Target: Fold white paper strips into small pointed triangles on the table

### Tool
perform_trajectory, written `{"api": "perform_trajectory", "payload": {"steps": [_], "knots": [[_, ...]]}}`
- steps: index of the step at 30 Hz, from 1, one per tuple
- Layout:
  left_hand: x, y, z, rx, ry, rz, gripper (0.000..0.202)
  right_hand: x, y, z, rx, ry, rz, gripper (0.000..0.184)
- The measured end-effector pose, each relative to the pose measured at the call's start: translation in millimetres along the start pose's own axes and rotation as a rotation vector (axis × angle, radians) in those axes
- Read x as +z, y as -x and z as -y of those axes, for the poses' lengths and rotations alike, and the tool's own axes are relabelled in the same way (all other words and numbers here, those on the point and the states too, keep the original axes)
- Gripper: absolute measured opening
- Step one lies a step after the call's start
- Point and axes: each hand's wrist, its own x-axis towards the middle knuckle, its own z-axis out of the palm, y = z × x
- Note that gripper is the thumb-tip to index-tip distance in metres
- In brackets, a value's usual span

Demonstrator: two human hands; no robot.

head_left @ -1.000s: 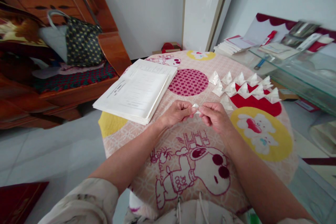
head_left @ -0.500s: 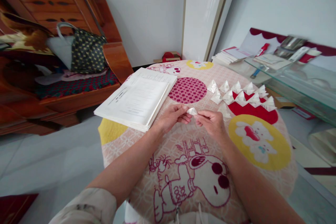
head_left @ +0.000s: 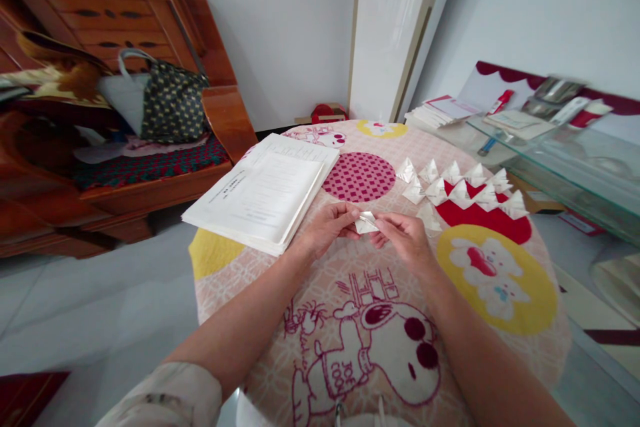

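Note:
My left hand (head_left: 327,227) and my right hand (head_left: 405,237) meet above the round table (head_left: 240,273), which has a pink cartoon cloth over it. Both pinch a small folded white paper piece (head_left: 367,222) between fingers and thumbs. Several finished folded paper triangles (head_left: 463,190) lie in rows just beyond my right hand. A thick stack of printed white sheets (head_left: 267,190) rests on the cloth to the left of my left hand.
A wooden bench (head_left: 125,167) with a patterned bag (head_left: 170,103) stands at the left. A white cabinet unit (head_left: 387,33) is behind the table. A glass-topped table (head_left: 565,153) with papers and cans is at the right. Grey floor lies at the lower left.
The view has tilted, so everything sits lower in the picture. My hands stay together on the paper piece, and the fingers have shifted a little on it.

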Motion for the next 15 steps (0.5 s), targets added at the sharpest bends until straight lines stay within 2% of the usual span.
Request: {"api": "perform_trajectory", "payload": {"steps": [8,15], "knots": [[0.1,0.8,0.0,-0.002,0.005,0.023,0.044,0.4,-0.9,-1.9,0.014,-0.079,-0.024,0.034],[1.1,1.7,0.0,0.017,0.02,0.043,0.044,1.2,1.5,4.7,0.099,-0.224,0.026,0.032]]}}
